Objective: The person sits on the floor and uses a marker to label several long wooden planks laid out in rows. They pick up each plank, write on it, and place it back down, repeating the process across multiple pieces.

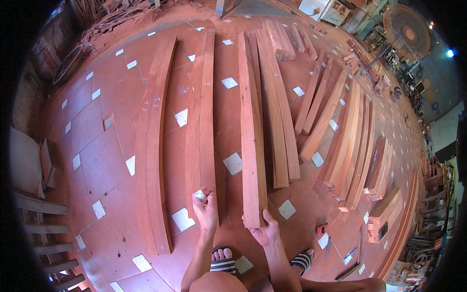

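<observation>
My left hand [206, 212] is closed, pinching a short piece of white chalk [200, 195] above the near end of a paired set of reddish beams [199, 131]. My right hand [267, 229] grips the near end of a long wooden beam [250, 160], thumb on its right side and fingers underneath. This beam runs away from me across the floor. Small white marks show on the paired beams and on another pair [154, 146] farther left.
More beams [279, 126] lie to the right, with stacked ones [348, 146] beyond. A red tape measure [321, 229] and a blue pen [350, 254] rest on the tiled floor [92, 151]. Slatted wood [46, 228] stands at left; a large round fan [407, 31] is far right.
</observation>
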`<action>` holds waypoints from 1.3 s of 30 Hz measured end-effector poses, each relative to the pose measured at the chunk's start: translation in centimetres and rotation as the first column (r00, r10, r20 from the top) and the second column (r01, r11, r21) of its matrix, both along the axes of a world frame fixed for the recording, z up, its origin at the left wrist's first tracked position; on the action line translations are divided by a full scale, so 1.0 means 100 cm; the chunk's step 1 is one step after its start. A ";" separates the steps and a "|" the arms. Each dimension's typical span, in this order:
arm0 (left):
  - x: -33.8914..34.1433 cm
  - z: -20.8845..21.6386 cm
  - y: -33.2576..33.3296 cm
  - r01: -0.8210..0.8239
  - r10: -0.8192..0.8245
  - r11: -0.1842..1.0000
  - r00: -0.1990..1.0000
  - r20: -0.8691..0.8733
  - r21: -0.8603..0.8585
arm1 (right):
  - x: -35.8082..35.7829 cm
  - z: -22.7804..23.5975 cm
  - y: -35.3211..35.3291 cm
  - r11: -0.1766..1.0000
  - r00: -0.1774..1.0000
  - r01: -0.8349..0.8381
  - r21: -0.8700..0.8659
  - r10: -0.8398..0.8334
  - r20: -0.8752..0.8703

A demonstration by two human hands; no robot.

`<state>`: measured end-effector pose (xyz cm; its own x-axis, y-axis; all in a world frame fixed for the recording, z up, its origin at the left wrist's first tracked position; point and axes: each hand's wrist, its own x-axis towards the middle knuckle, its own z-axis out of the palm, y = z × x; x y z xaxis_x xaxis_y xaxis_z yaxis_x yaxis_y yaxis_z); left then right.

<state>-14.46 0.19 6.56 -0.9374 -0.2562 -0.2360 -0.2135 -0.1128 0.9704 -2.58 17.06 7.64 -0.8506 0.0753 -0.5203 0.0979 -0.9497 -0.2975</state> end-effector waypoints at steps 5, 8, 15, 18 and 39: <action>0.000 0.005 0.001 0.008 -0.009 1.000 0.999 0.031 0.017 | -0.005 0.006 -0.005 0.876 0.996 -0.030 0.481 -0.015 0.090; 0.002 -0.007 0.000 0.035 -0.033 0.999 0.998 0.053 -0.034 | -0.010 0.003 -0.014 0.877 0.989 -0.058 0.477 -0.015 0.148; 0.003 -0.007 0.001 0.033 -0.033 0.999 0.999 0.037 0.001 | -0.009 0.000 -0.018 0.952 0.999 -0.051 0.303 0.044 0.032; 0.005 -0.019 0.001 0.023 -0.024 0.999 0.999 0.033 0.039 | -0.003 -0.004 -0.012 0.997 0.991 -0.062 -0.050 0.055 -0.120; 0.007 -0.011 0.003 0.083 -0.078 0.994 0.994 0.075 -0.076 | -0.013 -0.014 -0.036 0.812 0.986 -0.055 0.581 -0.047 0.158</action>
